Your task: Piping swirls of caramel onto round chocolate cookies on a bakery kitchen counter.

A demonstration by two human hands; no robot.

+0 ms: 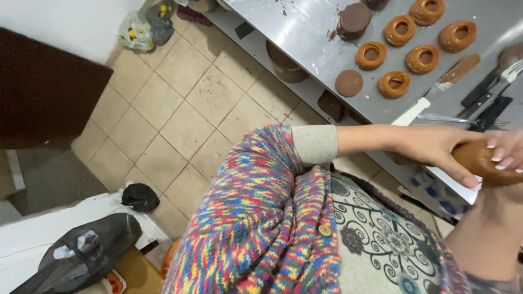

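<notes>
The left hand (441, 149) reaches from the middle of the frame to the right edge, forearm bare, fingers curled in a grip. The right hand (506, 152) comes up from the lower right corner, its fingertips pressing down.

Both hands meet at the right edge: the left hand (436, 149) and the right hand (506, 149) wrap a brown dough lump (482, 160) between them. Beyond, on the steel worktop (305, 27), lie caramel-coloured rings (422, 59), brown discs (348, 83) and a smeared spatula (444, 81). Left is tiled floor (185, 109).
</notes>
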